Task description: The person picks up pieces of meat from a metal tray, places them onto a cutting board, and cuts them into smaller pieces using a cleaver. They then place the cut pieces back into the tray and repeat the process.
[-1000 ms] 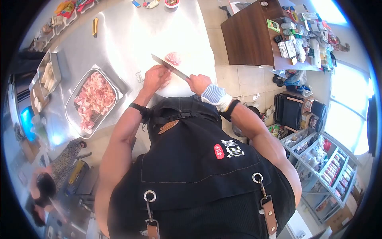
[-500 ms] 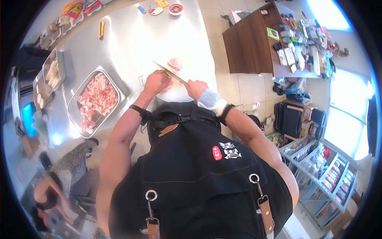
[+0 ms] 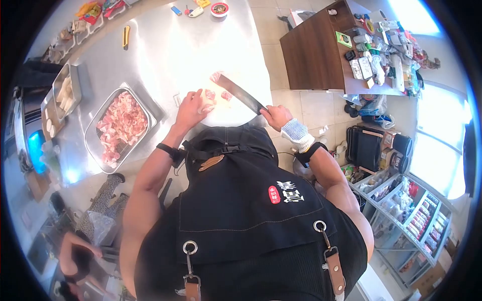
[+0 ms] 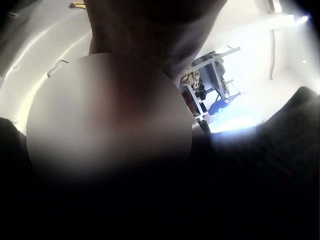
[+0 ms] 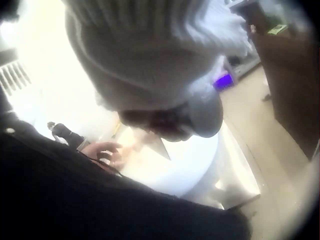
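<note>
My left hand (image 3: 191,108) is at the left side of the round white cutting board (image 3: 236,118), thumb and fingers around a piece of raw meat (image 3: 206,104). The right hand (image 3: 276,118), in a white and blue knit glove (image 3: 295,132) that leaves the fingers bare, grips a knife (image 3: 241,94). Its long blade slants over the board, pointing away to the left. A small chunk of meat (image 3: 226,95) lies beside the blade, and another pale pink piece (image 3: 216,77) sits at its tip. In the left wrist view the fingers are hidden.
A metal tray of cut meat (image 3: 123,120) stands left on the steel table (image 3: 160,50). Farther back are a yellow utility knife (image 3: 125,37) and a small red-rimmed bowl (image 3: 219,9). Another person (image 3: 75,256) is at the lower left. A brown cabinet (image 3: 311,50) stands right.
My right hand has moved right and towards me with the knife, away from the left hand. The left fingers have spread, and meat that lay behind the blade now shows in separate pieces.
</note>
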Demonstrator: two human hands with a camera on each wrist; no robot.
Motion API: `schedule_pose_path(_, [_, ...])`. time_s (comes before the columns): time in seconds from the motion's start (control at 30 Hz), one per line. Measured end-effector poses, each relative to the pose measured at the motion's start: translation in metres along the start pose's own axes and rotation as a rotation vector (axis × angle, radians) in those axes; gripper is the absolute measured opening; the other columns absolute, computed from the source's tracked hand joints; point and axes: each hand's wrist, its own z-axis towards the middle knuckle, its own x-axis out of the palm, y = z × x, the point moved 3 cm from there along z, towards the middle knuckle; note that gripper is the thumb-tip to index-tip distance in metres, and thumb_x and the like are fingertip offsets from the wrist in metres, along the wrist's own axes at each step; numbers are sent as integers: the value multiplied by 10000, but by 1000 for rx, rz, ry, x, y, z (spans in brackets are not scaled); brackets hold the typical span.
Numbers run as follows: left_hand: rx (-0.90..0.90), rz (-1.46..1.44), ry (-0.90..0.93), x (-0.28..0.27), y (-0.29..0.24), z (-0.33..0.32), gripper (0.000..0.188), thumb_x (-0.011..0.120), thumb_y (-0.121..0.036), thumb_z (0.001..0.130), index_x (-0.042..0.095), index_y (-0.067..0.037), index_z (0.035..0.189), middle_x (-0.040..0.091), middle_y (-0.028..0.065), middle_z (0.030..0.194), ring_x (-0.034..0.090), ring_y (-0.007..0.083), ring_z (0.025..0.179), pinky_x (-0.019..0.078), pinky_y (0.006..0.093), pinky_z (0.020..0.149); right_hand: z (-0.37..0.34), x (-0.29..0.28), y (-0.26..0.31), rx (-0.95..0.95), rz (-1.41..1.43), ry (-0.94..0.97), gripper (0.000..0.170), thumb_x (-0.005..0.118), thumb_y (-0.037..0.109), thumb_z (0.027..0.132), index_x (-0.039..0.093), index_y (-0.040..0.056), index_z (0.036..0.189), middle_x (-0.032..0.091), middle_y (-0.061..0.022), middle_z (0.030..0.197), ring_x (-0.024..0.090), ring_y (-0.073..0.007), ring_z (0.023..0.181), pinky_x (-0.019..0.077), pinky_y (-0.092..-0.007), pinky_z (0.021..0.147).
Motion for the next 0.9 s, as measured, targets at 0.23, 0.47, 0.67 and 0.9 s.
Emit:
schedule_pose_path(0.23, [-18, -127, -6, 27, -21, 25, 658, 847, -137, 762, 591, -7, 1354, 659, 245, 1277, 683, 428, 1166, 572, 495, 1001, 4, 32, 11, -6, 121, 52, 456, 589, 437, 1090, 716, 13, 982, 726, -294, 866, 717, -506, 899, 574, -595, 825])
schedule_pose_path(0.47, [-150, -441, -140, 42, -10, 31, 631, 927, -214, 737, 610, -6, 1242, 736, 244, 1151, 727, 411, 1109, 591, 482, 966, 35, 49, 28, -36, 274, 25, 522, 611, 417, 1092, 715, -59, 904, 715, -311, 855, 713, -513, 866, 556, -563, 789])
schedule_pose_path(0.67, [-175, -340, -123, 34, -13, 25, 617, 931, -226, 745, 615, -13, 1230, 743, 225, 1153, 732, 405, 1106, 592, 478, 962, 40, 16, 23, -66, 228, 12, 512, 594, 437, 1088, 717, -41, 951, 729, -305, 893, 711, -514, 911, 565, -569, 836])
schedule_pose_path(0.9, [21, -348, -121, 42, -8, 35, 609, 938, -264, 756, 607, -28, 1210, 744, 216, 1158, 737, 402, 1088, 584, 468, 963, 36, 46, 16, -127, 191, 22, 474, 627, 385, 1090, 712, -56, 941, 695, -302, 804, 708, -497, 820, 538, -547, 736])
